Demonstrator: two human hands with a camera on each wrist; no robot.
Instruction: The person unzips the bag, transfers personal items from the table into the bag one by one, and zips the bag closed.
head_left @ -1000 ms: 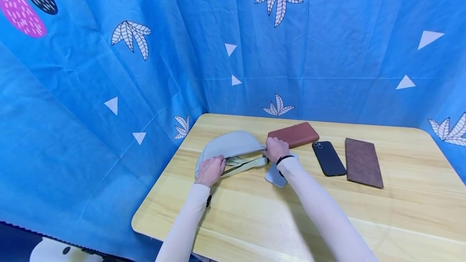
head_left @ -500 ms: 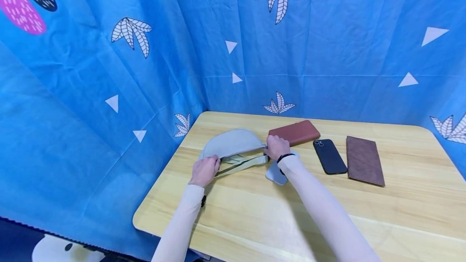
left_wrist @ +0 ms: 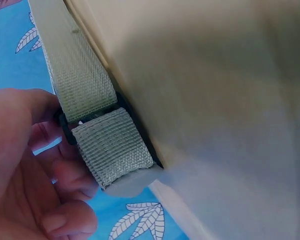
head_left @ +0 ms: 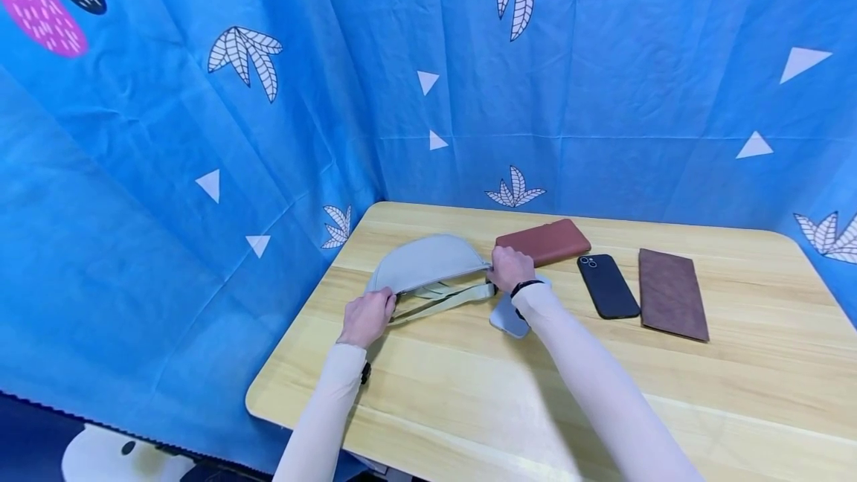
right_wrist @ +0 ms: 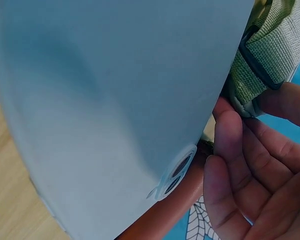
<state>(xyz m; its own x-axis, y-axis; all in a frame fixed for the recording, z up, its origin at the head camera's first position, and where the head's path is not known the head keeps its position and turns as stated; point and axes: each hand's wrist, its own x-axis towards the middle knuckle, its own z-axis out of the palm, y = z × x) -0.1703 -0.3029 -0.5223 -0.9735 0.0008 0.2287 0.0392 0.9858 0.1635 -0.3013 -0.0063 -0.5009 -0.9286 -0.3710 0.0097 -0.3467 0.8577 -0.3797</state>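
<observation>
A pale grey half-moon waist bag [head_left: 428,262] with a light green webbing strap [head_left: 445,306] lies on the table. My left hand [head_left: 367,316] grips its left end; in the left wrist view, thumb and fingers are at the black strap slider [left_wrist: 65,127]. At the bag's right end my right hand [head_left: 512,267] pinches the corner, and the right wrist view shows fingers curled by the strap's end and its black buckle [right_wrist: 260,59]. Under the right wrist lies a light blue phone [head_left: 510,318], whose back and camera lenses fill much of the right wrist view.
Behind the right hand is a reddish-brown wallet [head_left: 552,240]. To the right lie a black phone [head_left: 608,287] and a dark brown flat leather wallet or cover [head_left: 672,294]. The wooden table [head_left: 469,400] meets a blue patterned curtain [head_left: 623,80] at the back and left.
My left hand has moved a little to the left along the bag's end, toward the strap. The right hand keeps its hold. The head view has tilted slightly.
</observation>
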